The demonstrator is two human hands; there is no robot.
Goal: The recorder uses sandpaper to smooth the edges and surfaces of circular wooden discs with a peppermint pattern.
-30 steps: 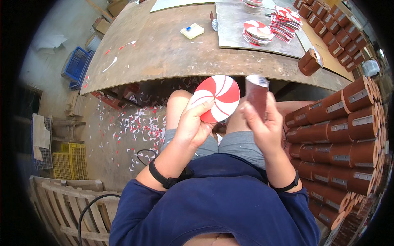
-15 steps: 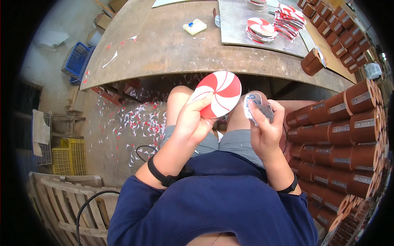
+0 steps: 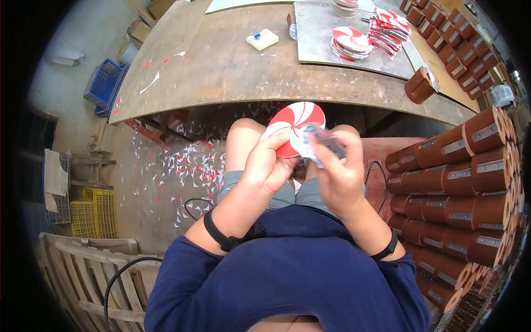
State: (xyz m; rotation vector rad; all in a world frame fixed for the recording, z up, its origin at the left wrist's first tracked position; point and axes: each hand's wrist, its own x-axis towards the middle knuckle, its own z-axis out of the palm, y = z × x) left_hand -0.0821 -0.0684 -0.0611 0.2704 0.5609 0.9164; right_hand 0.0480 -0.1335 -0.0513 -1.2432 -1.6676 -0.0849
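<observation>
My left hand [image 3: 268, 164] grips a round disc [image 3: 283, 117] with red and white swirls by its lower left edge, thumb on the face, above my lap. A crumpled grey-and-white piece with blue markings [image 3: 334, 147] is pinched in my right hand [image 3: 338, 176]. Motion blurs that piece and the fingertips. It overlaps the disc's right side in view, seemingly against the rim, though exact contact cannot be made out.
Beyond my knees stands a worktable [image 3: 221, 72] with a yellowish pad [image 3: 262, 39] and stacked swirl discs [image 3: 352, 43]. Brown cylinders with metal plates [image 3: 442, 205] are piled close on my right. Red and white scraps [image 3: 193, 160] litter the floor; a wooden pallet [image 3: 99, 271] is at left.
My right hand has moved left, bringing the crumpled piece from beside the disc to its right side. My left hand still holds the disc, which has shifted slightly.
</observation>
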